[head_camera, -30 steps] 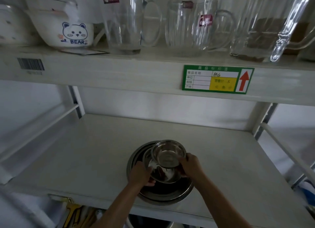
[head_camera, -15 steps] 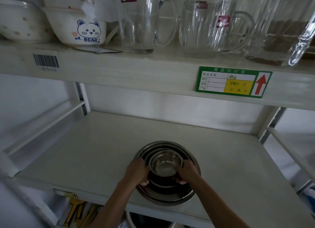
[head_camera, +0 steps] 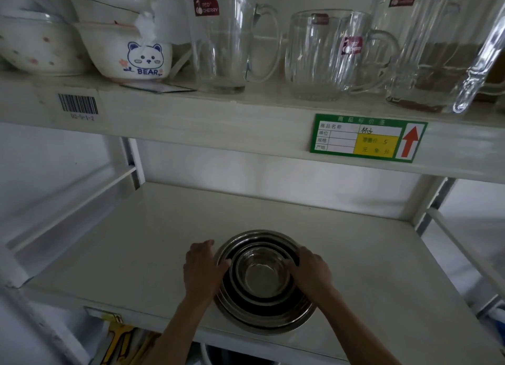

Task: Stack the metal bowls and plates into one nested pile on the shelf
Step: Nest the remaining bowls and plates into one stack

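Several metal bowls and plates sit nested in one pile (head_camera: 263, 314) near the front edge of the white shelf (head_camera: 123, 255). The smallest bowl (head_camera: 262, 273) lies in the middle of the pile, shiny inside. My left hand (head_camera: 202, 271) rests against the pile's left rim, thumb over the edge and fingers spread on the outside. My right hand (head_camera: 310, 271) rests on the right rim, fingertips touching the inner bowls. Neither hand lifts anything.
The shelf above carries a bear-printed ceramic bowl (head_camera: 136, 56), glass mugs (head_camera: 325, 56) and a glass jug (head_camera: 426, 47), with a green price label (head_camera: 367, 138) on its edge. Side rails (head_camera: 82, 200) bound the shelf left and right. Yellow items (head_camera: 117, 340) lie below.
The smallest bowl, held tilted above the pile a second ago, now sits nested level in it. Both hands have let go of it and moved out to the pile's outer rims.
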The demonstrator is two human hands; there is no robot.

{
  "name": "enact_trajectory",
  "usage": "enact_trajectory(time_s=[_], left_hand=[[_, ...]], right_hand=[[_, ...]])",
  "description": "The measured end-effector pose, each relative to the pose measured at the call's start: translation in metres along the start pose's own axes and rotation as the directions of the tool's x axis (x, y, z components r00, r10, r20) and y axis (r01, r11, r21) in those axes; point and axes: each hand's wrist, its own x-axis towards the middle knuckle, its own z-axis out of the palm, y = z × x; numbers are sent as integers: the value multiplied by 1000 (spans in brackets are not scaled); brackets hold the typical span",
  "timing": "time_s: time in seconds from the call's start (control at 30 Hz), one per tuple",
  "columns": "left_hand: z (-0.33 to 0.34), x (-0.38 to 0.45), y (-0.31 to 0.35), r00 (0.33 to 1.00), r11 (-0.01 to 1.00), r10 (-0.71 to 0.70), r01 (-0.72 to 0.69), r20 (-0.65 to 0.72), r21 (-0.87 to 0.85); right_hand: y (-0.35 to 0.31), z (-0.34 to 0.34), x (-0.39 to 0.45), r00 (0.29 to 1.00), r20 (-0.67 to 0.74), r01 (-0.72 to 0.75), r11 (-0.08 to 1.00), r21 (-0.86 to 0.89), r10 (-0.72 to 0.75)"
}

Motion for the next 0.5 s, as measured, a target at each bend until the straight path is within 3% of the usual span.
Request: enact_trajectory(time_s=[0.1,0.27,0.5], left_hand=[[7,6,5,983,989,-144,139,112,57],[25,10,9,924,962,-269,242,271,130],[42,8,3,960,963,-235,208,151,174]], right_hand=[[3,2,3,992,-113,-65,994,-93,54],[5,25,8,971,6,-237,970,58,237],[9,39,8,960,-60,-265,958,106,272]])
